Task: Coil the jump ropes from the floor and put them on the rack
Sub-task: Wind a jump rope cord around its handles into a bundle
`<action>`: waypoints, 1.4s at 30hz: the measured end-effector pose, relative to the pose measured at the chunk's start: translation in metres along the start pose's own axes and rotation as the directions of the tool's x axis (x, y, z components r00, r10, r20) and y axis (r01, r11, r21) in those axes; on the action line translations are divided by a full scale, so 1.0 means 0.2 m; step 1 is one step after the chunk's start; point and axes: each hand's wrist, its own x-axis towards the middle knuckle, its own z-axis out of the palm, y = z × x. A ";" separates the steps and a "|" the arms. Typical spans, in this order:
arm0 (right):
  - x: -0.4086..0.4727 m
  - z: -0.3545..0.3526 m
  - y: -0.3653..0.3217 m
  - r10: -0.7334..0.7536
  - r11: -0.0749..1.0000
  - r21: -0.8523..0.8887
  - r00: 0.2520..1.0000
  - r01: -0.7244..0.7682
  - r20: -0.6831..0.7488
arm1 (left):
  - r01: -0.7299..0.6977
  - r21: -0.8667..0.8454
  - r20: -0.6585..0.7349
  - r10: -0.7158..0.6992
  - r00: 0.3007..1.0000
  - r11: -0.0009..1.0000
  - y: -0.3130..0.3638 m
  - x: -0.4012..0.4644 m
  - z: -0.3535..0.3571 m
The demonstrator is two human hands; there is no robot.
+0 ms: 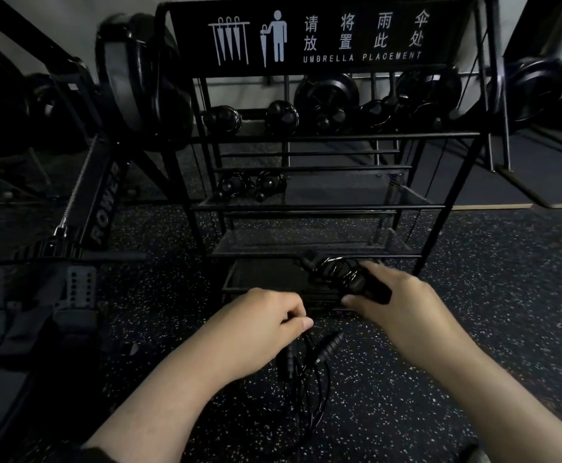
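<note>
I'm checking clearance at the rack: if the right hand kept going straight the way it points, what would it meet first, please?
Probably the rack's lowest shelf: the right hand points up-left, carrying a coiled jump rope just over its front edge. Depth is unclear.

We see two bare forearms, each ending in bare hands, the left hand (266, 320) and the right hand (396, 304). No rings, watch or gloves show. Near the left elbow a dark sleeve (82, 452) edge appears, its detail lost in the dim light.
</note>
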 end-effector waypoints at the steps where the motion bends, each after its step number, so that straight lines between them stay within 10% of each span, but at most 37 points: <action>1: 0.00 0.00 0.00 0.006 1.000 0.011 1.000 -0.006 -0.022 | 0.009 -0.015 0.009 -0.009 1.000 1.000 0.00 0.00 0.01; 28: 0.02 0.04 0.00 -0.043 0.995 -0.087 0.998 0.039 -0.041 | -0.052 -0.043 -0.118 0.046 0.992 0.998 0.02 0.01 0.00; 42: -0.02 0.09 -0.07 -0.028 0.959 -0.222 0.836 0.177 0.548 | -0.254 0.014 0.031 0.253 0.967 0.967 0.03 0.01 -0.02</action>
